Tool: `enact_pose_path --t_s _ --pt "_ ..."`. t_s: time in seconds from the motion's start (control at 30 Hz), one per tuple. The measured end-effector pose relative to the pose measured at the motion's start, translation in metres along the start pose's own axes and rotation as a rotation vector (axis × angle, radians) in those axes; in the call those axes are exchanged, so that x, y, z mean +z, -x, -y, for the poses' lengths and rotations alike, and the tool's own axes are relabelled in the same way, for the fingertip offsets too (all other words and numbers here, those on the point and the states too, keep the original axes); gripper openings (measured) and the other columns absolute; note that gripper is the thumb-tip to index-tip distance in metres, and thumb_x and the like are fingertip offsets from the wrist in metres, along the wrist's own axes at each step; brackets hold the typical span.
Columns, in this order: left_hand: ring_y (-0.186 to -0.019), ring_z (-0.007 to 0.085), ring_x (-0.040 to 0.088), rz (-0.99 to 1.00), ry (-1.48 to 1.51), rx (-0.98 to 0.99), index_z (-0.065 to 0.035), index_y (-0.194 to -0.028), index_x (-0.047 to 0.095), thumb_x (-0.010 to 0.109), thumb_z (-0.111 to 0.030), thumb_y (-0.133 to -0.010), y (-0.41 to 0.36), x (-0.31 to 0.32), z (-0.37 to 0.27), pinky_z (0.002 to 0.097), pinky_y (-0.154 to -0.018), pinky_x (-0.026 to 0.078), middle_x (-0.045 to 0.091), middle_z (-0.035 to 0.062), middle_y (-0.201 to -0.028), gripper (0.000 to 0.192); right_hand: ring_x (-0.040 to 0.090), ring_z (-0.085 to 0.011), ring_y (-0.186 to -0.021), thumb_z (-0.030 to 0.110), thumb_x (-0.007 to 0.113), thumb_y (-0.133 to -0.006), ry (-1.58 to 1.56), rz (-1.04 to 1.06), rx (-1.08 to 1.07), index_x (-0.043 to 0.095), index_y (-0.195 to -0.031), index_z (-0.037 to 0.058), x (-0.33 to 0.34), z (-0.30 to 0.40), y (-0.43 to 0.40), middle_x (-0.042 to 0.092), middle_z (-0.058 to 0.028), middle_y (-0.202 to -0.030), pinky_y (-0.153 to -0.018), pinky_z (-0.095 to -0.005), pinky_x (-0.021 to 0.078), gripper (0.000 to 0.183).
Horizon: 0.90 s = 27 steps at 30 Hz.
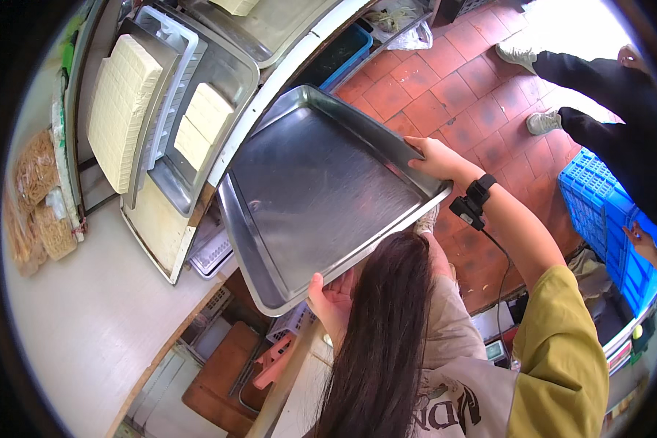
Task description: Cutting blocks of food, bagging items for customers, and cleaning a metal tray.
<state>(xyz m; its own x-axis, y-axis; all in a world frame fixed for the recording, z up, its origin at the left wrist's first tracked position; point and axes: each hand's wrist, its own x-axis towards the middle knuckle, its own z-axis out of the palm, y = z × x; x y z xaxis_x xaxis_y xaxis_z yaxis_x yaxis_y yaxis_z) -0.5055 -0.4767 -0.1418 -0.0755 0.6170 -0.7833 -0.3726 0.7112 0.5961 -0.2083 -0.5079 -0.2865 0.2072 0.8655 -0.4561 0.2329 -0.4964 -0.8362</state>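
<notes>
A large rectangular stainless steel tray (328,186), tilted and with a wet sheen on its bottom, is held between both of my hands. At its near edge my left hand (331,301) has the thumb over the rim and the fingers beneath. My right hand (435,159), with a black band and a cabled device on the wrist, grips the opposite corner by its rim. Long dark hair hides most of my left arm. Beside the tray's left side is a counter bearing a smaller metal pan (241,82) with cut tofu blocks (203,123) in it.
A scored tofu slab (123,109) rests on a metal sheet by a white plastic basket (189,41). Bagged noodle-like food (35,175) lies at far left. A blue tub (356,49) sits under the counter. Right, another person's legs (597,76) stand near a blue crate (591,186).
</notes>
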Motion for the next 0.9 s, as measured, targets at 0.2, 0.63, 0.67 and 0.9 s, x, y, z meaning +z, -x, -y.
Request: enact_pose_path --t_s 0.2,0.63,0.67,0.9 --pt "-0.090 0.0248 0.057 -0.036 -0.050 -0.028 -0.0034 -0.114 0.041 0.059 -0.022 -0.077 0.001 -0.010 -0.007 0.0398 -0.082 0.049 0.054 0.0121 -0.104 0.045 0.057 -0.0321 -0.097 0.008 0.059 -0.072 0.032 0.000 -0.013 0.044 -0.119 -0.0042 0.006 0.006 -0.003 0.058 -0.0235 -0.102 -0.083 -0.0352 0.0433 0.051" --pt "-0.086 0.0273 0.059 -0.044 -0.053 0.109 0.0028 -0.102 0.046 0.056 -0.025 -0.078 0.021 -0.043 -0.018 0.0397 -0.077 0.051 0.056 0.0138 -0.096 0.038 0.056 -0.0364 -0.093 0.009 0.060 -0.068 -0.022 -0.030 -0.085 0.049 -0.111 -0.0034 0.064 0.000 0.023 0.058 -0.0244 -0.097 -0.081 -0.0392 0.0448 0.047" --pt "-0.088 0.0277 0.059 -0.042 -0.083 0.135 0.0047 -0.097 0.048 0.054 -0.027 -0.080 0.010 -0.034 -0.017 0.0384 -0.079 0.050 0.056 0.0141 -0.097 0.037 0.056 -0.0367 -0.091 0.009 0.060 -0.067 0.044 -0.036 -0.137 0.050 -0.110 -0.0023 0.055 0.004 0.014 0.058 -0.0245 -0.095 -0.079 -0.0400 0.0452 0.046" --pt "-0.106 0.0306 0.048 -0.084 -0.296 0.108 0.0044 -0.112 0.044 0.052 -0.038 -0.081 0.007 0.021 -0.011 0.0426 -0.093 0.039 0.050 0.0179 -0.114 0.053 0.058 -0.0303 -0.090 0.010 0.060 -0.069 0.048 -0.006 0.010 0.046 -0.116 -0.0025 0.017 -0.004 -0.007 0.059 -0.0219 -0.096 -0.080 -0.0353 0.0447 0.051"
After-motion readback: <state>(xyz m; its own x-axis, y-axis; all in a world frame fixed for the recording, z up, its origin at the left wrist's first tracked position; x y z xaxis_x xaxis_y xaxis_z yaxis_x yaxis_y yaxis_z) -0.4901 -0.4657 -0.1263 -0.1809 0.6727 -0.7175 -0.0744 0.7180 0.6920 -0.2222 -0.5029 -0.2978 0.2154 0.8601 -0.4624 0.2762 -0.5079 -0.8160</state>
